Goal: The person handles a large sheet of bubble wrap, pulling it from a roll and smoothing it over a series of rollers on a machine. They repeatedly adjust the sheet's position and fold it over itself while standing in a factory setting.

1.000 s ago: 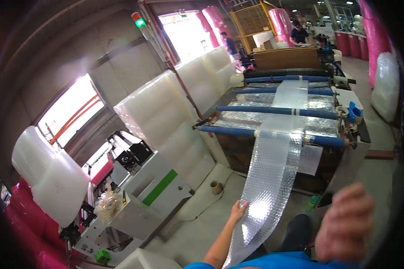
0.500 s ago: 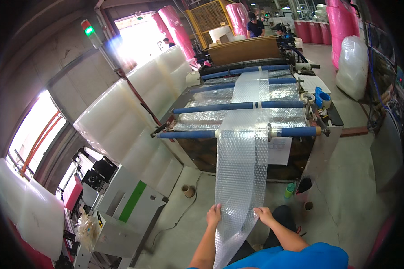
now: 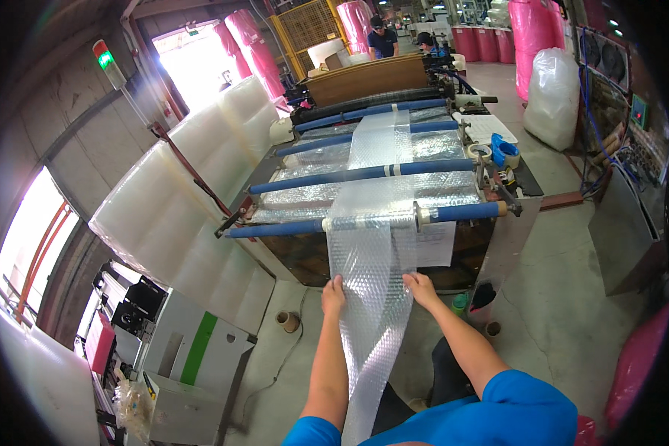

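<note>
Running over the front blue roller (image 3: pixel 275 230) — prob. used as a guide — the bubble-wrap strip (image 3: pixel 368 260) is pinched at both edges, L hand (image 3: pixel 334 296) at 6 o'clock of view, R hand (image 3: pixel 421 289) at 4, hands apart, prob. so its width's held spread & steady; long axis is laid approx 1 to 6 o'clock, near end pointed to 6

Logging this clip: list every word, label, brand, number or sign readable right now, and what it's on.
No text is readable.
White sheet on the machine front: too small.
White paper beside the tape rolls: too small and blurred.
Small green-edged panel at right: too small.
Small sign over the bright doorway: too small.
Bubble film: no print visible.
</note>
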